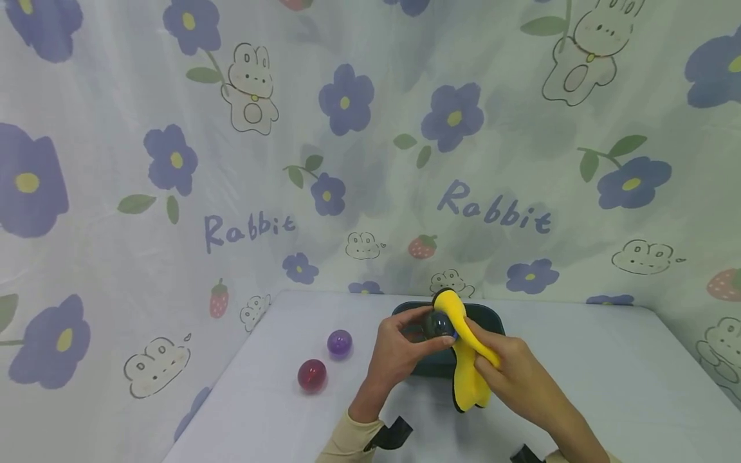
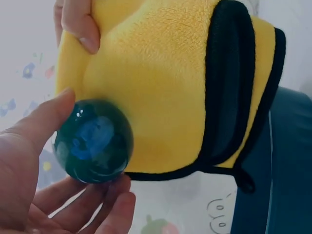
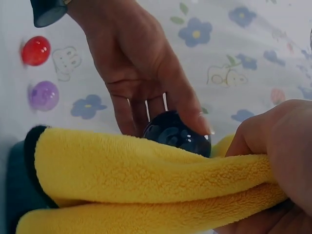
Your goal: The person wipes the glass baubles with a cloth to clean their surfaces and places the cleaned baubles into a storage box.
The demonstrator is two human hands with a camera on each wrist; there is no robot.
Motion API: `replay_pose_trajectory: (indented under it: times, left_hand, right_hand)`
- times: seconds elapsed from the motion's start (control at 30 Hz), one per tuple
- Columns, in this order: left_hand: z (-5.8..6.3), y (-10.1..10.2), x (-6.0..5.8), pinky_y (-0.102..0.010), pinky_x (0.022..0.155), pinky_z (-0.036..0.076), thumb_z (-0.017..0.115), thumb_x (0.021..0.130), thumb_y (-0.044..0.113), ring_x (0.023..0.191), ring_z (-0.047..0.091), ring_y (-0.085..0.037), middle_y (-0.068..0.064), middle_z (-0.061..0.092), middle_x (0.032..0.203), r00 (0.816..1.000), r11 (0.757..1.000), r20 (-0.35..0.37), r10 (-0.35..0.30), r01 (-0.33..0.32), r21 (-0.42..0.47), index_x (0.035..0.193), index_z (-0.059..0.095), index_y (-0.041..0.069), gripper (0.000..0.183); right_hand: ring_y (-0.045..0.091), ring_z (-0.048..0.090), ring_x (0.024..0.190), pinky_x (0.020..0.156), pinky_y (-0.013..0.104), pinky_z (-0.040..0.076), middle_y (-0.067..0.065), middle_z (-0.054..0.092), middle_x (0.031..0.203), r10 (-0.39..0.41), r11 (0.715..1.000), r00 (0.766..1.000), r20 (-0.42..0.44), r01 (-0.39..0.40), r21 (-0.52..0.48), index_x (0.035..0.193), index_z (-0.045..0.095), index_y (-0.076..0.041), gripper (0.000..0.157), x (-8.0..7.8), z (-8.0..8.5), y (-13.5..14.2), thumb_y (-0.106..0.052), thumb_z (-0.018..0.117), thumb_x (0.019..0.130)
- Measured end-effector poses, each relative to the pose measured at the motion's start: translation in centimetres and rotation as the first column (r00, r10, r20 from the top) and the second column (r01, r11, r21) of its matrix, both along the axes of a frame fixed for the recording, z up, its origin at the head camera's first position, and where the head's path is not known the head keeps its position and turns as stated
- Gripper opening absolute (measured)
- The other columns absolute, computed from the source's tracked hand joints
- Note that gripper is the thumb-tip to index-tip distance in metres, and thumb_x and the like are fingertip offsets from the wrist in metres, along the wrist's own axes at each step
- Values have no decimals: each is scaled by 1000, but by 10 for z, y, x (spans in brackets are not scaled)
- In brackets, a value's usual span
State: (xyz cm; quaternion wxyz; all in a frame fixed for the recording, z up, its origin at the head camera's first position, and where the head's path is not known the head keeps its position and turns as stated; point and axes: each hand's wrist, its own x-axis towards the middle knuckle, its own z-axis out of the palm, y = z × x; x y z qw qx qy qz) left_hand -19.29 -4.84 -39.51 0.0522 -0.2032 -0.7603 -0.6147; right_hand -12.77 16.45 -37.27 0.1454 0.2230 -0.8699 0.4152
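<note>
My left hand [image 1: 396,347] grips a dark, shiny, see-through ball [image 2: 93,141] between thumb and fingers; it looks green-blue in the left wrist view. Pressed against the ball's side is a folded yellow cloth [image 2: 151,92] with black edging, fuzzy in texture. In the head view my right hand [image 1: 512,370] pinches this cloth [image 1: 470,379], whose lower end hangs down. Both hands are above a dark green bin [image 1: 431,368], partly covered by them. The right wrist view has the cloth [image 3: 146,170] covering the lower part of the ball [image 3: 178,134].
On the white table [image 1: 585,373], left of the hands, lie a purple ball [image 1: 339,344] and a red ball [image 1: 312,375], a little apart. A curtain [image 1: 382,173] printed with flowers and rabbits hangs behind the table.
</note>
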Motion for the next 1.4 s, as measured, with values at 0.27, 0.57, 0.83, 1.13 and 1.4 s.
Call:
replay_pose_trajectory:
  times: [0.27,0.57,0.83,1.13,1.4]
  left_hand:
    - [-1,1,0,-29,92,63,90,81,33,112,73,-18,-2,75,125,1000,998,11,-12,13,-55,128,74,16,53]
    - [-2,6,1,-24,89,62,90,79,29,107,72,-9,2,78,119,996,993,-22,-84,82,-81,121,77,18,45]
    - [-4,10,4,-26,88,63,91,80,24,103,73,-6,4,78,115,987,986,-21,-161,160,-50,119,77,25,41]
    - [-1,11,9,-22,86,62,91,80,27,105,72,-5,1,77,114,983,983,-62,-170,165,-84,116,78,19,39]
    - [0,9,11,-21,85,61,91,79,27,108,71,-7,-3,76,123,985,985,-80,-151,143,-100,124,76,12,51]
  right_hand:
    - [8,67,85,75,26,65,22,69,134,-11,999,998,-67,14,50,145,56,3,57,4,1,0,12,64,89]
    - [11,65,92,76,21,62,19,65,142,-1,989,975,-224,34,146,146,57,-3,65,1,-3,0,15,68,85]
    - [14,66,99,82,29,65,18,63,145,24,984,971,-237,19,175,148,55,-3,65,-5,-5,4,15,68,86]
    - [16,67,98,81,33,65,20,65,141,74,994,993,-87,-67,88,150,53,-7,65,-12,-5,14,14,62,90]
    - [3,60,79,68,21,59,24,69,131,137,990,990,-6,-137,4,149,51,2,57,-17,-8,19,12,58,93]
